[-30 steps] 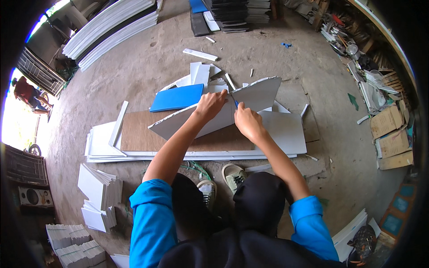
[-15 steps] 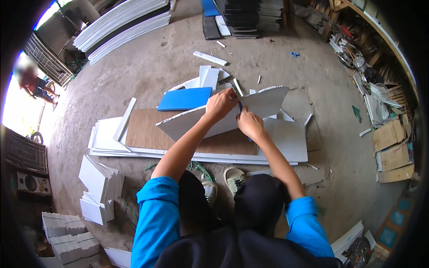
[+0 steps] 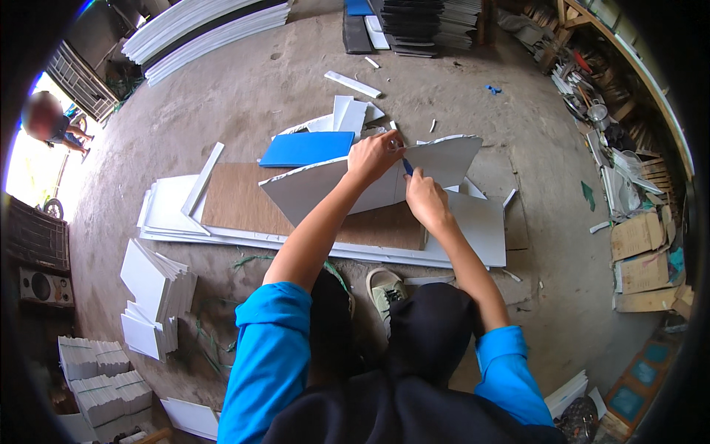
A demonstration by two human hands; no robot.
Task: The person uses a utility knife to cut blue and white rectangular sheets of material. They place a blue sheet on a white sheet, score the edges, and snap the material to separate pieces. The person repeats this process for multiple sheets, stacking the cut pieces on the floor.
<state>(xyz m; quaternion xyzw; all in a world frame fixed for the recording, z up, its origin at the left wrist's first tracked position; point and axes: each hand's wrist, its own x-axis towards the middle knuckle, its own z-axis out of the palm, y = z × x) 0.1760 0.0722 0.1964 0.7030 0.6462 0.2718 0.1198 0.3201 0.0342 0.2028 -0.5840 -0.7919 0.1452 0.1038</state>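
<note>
A white foam-like board point(image 3: 448, 160) stands tilted on edge over a brown wooden panel point(image 3: 248, 194), its rough upper rim facing up. My left hand point(image 3: 376, 155) is closed at that upper rim, fingers pinching the board near its middle. Just right of it, my right hand point(image 3: 427, 200) is wrapped around a slim blue utility knife point(image 3: 407, 167), whose tip points up at the rim beside the left fingers. The blade itself is too small to make out. Behind the board lies a flat blue sheet point(image 3: 307, 150).
Larger white sheets point(image 3: 171, 211) lie beneath the wooden panel. Loose white strips point(image 3: 352, 83) are scattered on the floor. Cut white pieces point(image 3: 151, 285) are stacked at the left. Long sheets point(image 3: 222, 37) and dark stacks point(image 3: 411, 29) stand far off. A person point(image 3: 52, 122) is at the doorway.
My right hand has brought the knife up the board, closer to its rim and my left hand. A faint line now shows on the board's face. The whole view has shifted slightly.
</note>
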